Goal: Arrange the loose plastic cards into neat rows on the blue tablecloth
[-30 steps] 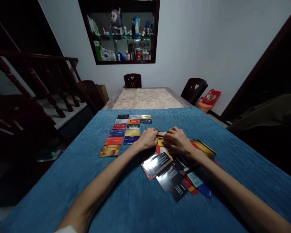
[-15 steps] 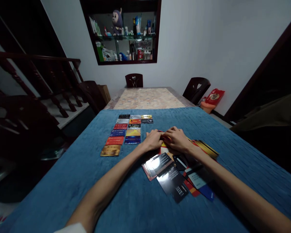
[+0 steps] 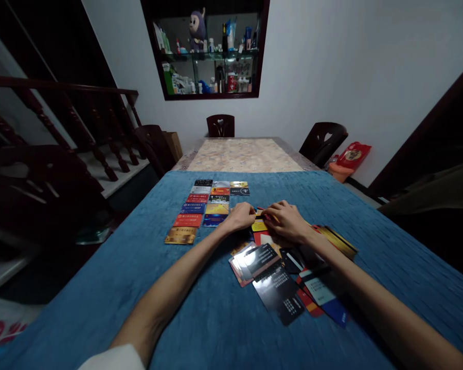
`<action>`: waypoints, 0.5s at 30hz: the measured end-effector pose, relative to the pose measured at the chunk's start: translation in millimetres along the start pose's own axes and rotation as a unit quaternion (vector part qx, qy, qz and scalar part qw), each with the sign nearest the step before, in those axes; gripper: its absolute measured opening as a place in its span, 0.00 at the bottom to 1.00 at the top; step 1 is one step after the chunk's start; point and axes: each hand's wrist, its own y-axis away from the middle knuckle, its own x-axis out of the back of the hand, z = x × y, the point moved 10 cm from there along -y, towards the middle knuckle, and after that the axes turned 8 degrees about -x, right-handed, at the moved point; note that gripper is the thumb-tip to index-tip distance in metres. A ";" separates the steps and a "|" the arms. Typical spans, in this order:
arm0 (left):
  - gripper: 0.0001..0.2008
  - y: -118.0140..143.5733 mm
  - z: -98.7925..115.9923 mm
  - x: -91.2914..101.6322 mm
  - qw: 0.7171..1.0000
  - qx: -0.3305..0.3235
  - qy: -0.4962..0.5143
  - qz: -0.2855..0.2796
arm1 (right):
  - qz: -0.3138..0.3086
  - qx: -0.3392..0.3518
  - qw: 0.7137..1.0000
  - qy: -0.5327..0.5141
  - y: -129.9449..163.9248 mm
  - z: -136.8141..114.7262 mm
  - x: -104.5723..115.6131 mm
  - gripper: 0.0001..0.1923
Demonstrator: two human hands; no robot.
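Observation:
My left hand is curled closed at the left edge of a yellow card with a dark stripe. At that card's right edge, the fingers of my right hand are bent down and hide part of it. Below both hands lies a loose heap of overlapping cards, among them a shiny dark card, a pale grey card and a blue card. Neat columns of cards stand to the left, with a gold card nearest me and a red card above it.
A blue cloth covers the near part of the table, and the patterned tabletop shows beyond it. Several gold cards lie fanned right of my right wrist. Dark chairs stand around the table.
My hands have drawn slightly apart, and more of the yellow card shows between them. The whole view has shifted a little, so the scene sits farther right.

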 end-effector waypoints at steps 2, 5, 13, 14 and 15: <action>0.12 0.1 -4.5 7.3 1.000 0.008 0.003 0.011 | 0.017 0.000 1.000 -0.001 0.7 -1.6 4.2 0.17; 0.10 1.8 -8.1 20.1 0.999 0.016 0.005 0.028 | 0.048 -0.001 0.999 -0.006 2.2 -5.7 12.5 0.16; 0.08 11.0 4.0 34.7 0.999 0.030 0.001 0.037 | 0.064 0.030 0.997 -0.039 7.0 -25.0 20.8 0.20; 0.07 11.5 6.7 33.6 0.999 0.027 0.003 0.036 | 0.064 0.030 0.996 -0.045 7.4 -26.4 20.8 0.21; 0.07 11.9 9.3 32.6 0.999 0.024 0.004 0.036 | 0.063 0.028 0.996 -0.050 7.5 -27.3 20.4 0.21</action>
